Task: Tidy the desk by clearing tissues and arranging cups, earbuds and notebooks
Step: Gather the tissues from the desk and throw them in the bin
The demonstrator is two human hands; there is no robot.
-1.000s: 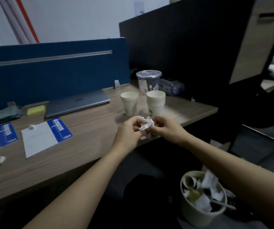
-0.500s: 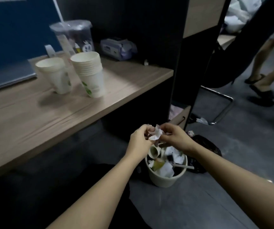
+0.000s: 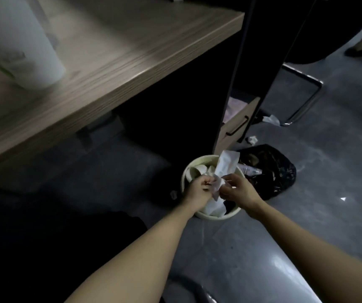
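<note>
The crumpled tissue [image 3: 216, 185] is pinched between both hands directly above the open bin [image 3: 210, 213] on the floor, not yet let go. The left hand [image 3: 198, 189] is closed in a loose fist on its left side; the right hand [image 3: 236, 190] has its fingers [image 3: 227, 179] curled onto the right side, so each hand has a share of the same wad.

A second ago that wad was held at the desk [image 3: 118, 57] edge, just in front of the cups; half a second ago it was already lowered toward the bin. Now it hangs right over the mouth, with the view tilted down so that only one blurred cup [image 3: 20, 47] shows at the desk's corner. I judge the tissue step is nearly done: only the release remains.

The bin is close to full, with old cups and a tall white wrapper [image 3: 227, 164] sticking out, so the wad could sit high or roll off the heap. A black bag [image 3: 269, 171] lies just beside the bin, and scraps of paper [image 3: 270, 120] lie on the floor near a chair leg. Cups, earbuds and notebooks are still to be arranged, I judge.
</note>
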